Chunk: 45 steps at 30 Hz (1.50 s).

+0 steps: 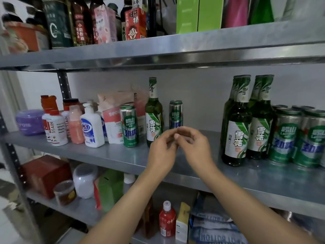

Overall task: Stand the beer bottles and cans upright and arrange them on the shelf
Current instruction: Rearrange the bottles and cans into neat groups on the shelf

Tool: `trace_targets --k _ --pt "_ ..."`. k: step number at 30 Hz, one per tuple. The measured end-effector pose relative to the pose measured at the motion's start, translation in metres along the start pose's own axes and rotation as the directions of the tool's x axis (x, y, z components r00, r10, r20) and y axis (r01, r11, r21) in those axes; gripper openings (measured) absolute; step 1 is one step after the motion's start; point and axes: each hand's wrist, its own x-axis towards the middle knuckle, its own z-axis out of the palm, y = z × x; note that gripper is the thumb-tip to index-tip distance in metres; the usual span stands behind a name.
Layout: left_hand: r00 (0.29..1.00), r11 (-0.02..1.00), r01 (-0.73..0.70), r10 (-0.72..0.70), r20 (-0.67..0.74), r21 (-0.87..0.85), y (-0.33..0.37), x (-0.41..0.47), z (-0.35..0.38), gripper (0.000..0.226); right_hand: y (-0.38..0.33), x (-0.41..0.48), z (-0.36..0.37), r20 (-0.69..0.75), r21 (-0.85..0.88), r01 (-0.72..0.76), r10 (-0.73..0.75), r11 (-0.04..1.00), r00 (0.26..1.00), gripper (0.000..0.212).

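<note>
On the middle metal shelf (112, 155) a green beer can (129, 125), a green beer bottle (153, 111) and a second can (175, 114) stand upright. At the right stand several green bottles (237, 124) and a cluster of green cans (284, 136), all upright. My left hand (162, 152) and my right hand (195, 147) hover together in front of the single bottle and second can, fingertips touching each other, fingers loosely curled, holding nothing that I can see.
Left on the same shelf stand a white pump bottle (92, 125), stain-remover bottles (55, 127), a pouch (112, 124) and a purple tub (30, 122). The upper shelf (193, 44) carries bottles and cartons. The lower shelf holds a red bottle (167, 219), jars and boxes.
</note>
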Motion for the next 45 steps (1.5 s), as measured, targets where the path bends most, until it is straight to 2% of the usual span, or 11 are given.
trace_targets --k 2,6,8,11,14,22,26,31,37,42,45 --pt "0.995 0.997 0.074 -0.073 -0.071 0.01 -0.013 0.01 -0.006 0.04 0.008 0.012 0.012 0.016 -0.027 -0.049 0.05 0.998 0.999 0.024" --pt "0.971 0.976 0.19 -0.17 -0.17 0.104 -0.043 0.035 -0.013 0.061 0.021 0.046 0.042 -0.013 -0.188 -0.076 0.075 0.979 0.997 0.044" --pt "0.967 0.974 0.19 -0.164 -0.196 0.123 -0.064 0.048 -0.012 0.068 0.025 0.062 0.058 -0.008 -0.269 -0.057 0.057 0.961 0.998 0.054" --pt "0.958 0.971 0.189 -0.15 -0.244 0.147 -0.101 0.062 -0.009 0.068 0.032 0.082 0.077 -0.001 -0.301 -0.061 0.063 0.952 0.998 0.066" --pt "0.954 0.973 0.203 -0.17 -0.245 0.114 -0.098 0.061 -0.011 0.073 0.043 0.096 0.095 0.018 -0.32 -0.061 0.071 0.946 0.997 0.07" --pt "0.956 0.964 0.227 -0.194 -0.219 0.136 -0.099 0.067 -0.015 0.064 0.051 0.104 0.109 0.006 -0.417 -0.032 0.038 0.909 0.999 0.067" --pt "0.96 0.97 0.217 -0.191 -0.206 0.112 -0.09 0.062 -0.015 0.057 0.042 0.096 0.098 0.025 -0.427 -0.022 0.036 0.904 0.999 0.061" --pt "0.965 0.982 0.187 -0.175 -0.197 0.041 -0.067 0.043 -0.012 0.037 0.019 0.059 0.073 0.068 -0.409 0.002 0.028 0.913 0.997 0.06" --pt "0.974 0.992 0.11 -0.119 -0.193 -0.056 -0.033 0.004 0.008 0.042 -0.02 0.017 0.021 0.104 -0.427 0.058 -0.015 0.902 0.994 0.07" --pt "0.988 0.99 0.053 -0.071 -0.138 -0.129 0.007 -0.025 0.038 0.041 -0.04 -0.012 -0.03 0.055 -0.457 0.063 -0.042 0.887 0.998 0.071" --pt "0.996 0.987 0.029 -0.042 -0.078 -0.16 0.034 -0.037 0.06 0.04 -0.051 -0.024 -0.064 0.011 -0.475 0.051 -0.052 0.878 0.999 0.065"
